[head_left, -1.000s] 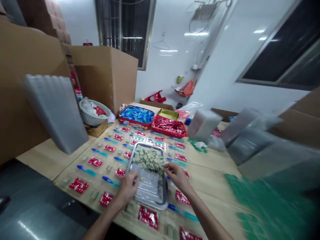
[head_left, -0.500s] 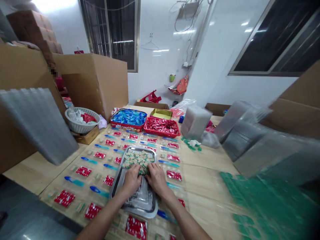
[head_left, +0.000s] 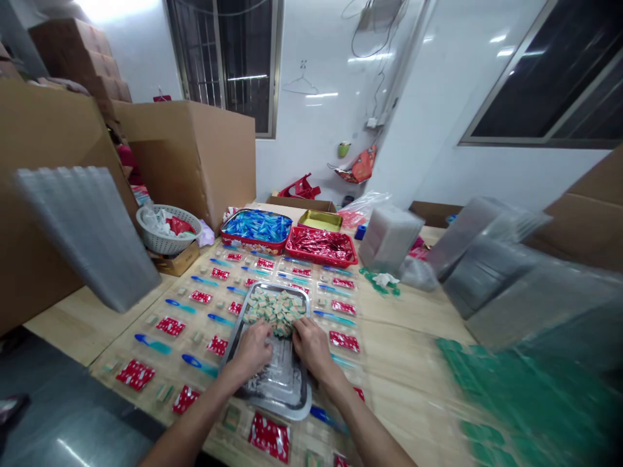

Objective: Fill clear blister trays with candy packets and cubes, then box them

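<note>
Head cam, left hand (head_left: 256, 349) and right hand (head_left: 311, 344) both over the metal tray (head_left: 280, 384); fingers half curled on each, tips right at the near edge of the pile of little green-and-tan pieces (head_left: 275, 307); honestly can't tell if either one's got a piece pinched; pile's in the tray's far half; red dotted packets (head_left: 270, 436) and blue brushes (head_left: 199, 365) lie around it on the wooden table (head_left: 403, 363).

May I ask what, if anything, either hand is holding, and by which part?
It cannot be told: the left hand and right hand are at the pile of small pieces in the metal tray, any grip too small to see.
</note>
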A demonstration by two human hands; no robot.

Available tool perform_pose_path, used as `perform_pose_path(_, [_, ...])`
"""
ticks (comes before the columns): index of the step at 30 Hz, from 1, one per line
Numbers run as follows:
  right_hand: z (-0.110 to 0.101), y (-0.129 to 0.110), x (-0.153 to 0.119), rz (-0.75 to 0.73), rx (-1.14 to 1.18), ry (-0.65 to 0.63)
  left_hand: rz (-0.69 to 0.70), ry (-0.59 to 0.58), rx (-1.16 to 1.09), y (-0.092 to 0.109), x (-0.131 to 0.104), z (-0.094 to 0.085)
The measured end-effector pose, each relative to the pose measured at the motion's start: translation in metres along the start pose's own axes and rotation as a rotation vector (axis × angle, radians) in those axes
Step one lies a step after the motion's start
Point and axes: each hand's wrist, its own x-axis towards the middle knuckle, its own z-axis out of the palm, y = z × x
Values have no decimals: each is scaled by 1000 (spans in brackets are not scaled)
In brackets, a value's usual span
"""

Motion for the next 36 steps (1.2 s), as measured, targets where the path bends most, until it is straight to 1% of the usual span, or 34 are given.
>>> perform_pose_path(2, [-2,-1,-2,9,115,28,-3,-19,-6,-9,-7,-7])
perform_pose_path(4, [-3,-5,-4,54,331,48,-6,-28,-16,-18,-15,-13])
perform_pose_path(5, [-3,-7,-5,90,469,38,-5,-35,-23,-22,-19,-14])
perform_pose_path(7, [-2,-13,-6,180,775,-35,-1,-42,-33,-27,-25,-16])
perform_pose_path(9, [1,-19,-7,275,1067,-118,-16,-28,-56,-27,-30,-15])
perform_pose_path(11, [5,-24,-9,373,1295,-169,-68,-4,-169,-23,-32,-13])
perform_pose_path(13, [8,-29,-12,454,1425,-194,-148,-19,-443,-17,-33,-10])
perform_pose_path(16, [14,-32,-18,487,1500,-223,-287,-107,-933,-8,-34,-6])
perform_pose_path(17, [16,-33,-20,484,1508,-227,-317,-119,-1030,-6,-34,-4])
perform_pose_path(18, [18,-34,-22,480,1512,-232,-336,-117,-1082,-5,-34,-2])
perform_pose_path(20, [21,-35,-25,475,1508,-239,-339,-88,-1097,-4,-35,1])
perform_pose_path(27, [23,-37,-28,472,1472,-221,-308,-9,-1020,-11,-35,8])
perform_pose_path(29, [25,-37,-27,467,1471,-222,-280,29,-969,-12,-32,8])
perform_pose_path(32, [29,-35,-24,422,1451,-203,-230,73,-874,-12,-27,8])
perform_pose_path(34, [32,-32,-21,385,1432,-180,-204,65,-860,-10,-24,7])
perform_pose_path(36, [32,-29,-20,343,1396,-172,-184,31,-857,-7,-23,4])
